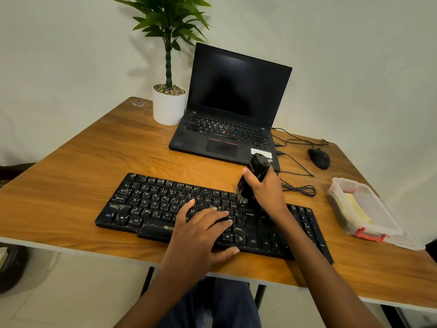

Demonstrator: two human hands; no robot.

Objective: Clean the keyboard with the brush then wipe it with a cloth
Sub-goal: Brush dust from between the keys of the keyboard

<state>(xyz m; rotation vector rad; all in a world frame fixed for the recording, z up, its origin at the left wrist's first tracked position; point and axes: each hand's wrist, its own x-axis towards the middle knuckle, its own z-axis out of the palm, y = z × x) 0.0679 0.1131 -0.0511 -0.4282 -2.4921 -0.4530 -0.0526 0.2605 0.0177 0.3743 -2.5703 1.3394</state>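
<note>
Keyboard (165, 209) laid along the table's (71, 181) near edge | brush (250, 183) gripped in the right hand (267, 188), bristles set on the upper key rows | left hand (201, 230) pressed flat, fingers straight, on the keys.

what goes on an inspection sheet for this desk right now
surface: wooden table, scuffed at the far left corner.
job's things: keyboard dusty; brush bristles down on its keys; cloth not clearly seen, yellow item in box may be it.
clutter: laptop open, screen dark; plant; mouse.
grips: left grip flat on keys; right grip holds brush.
cables: cables loose right of laptop, one coiled.
surroundings: plain wall.
</note>
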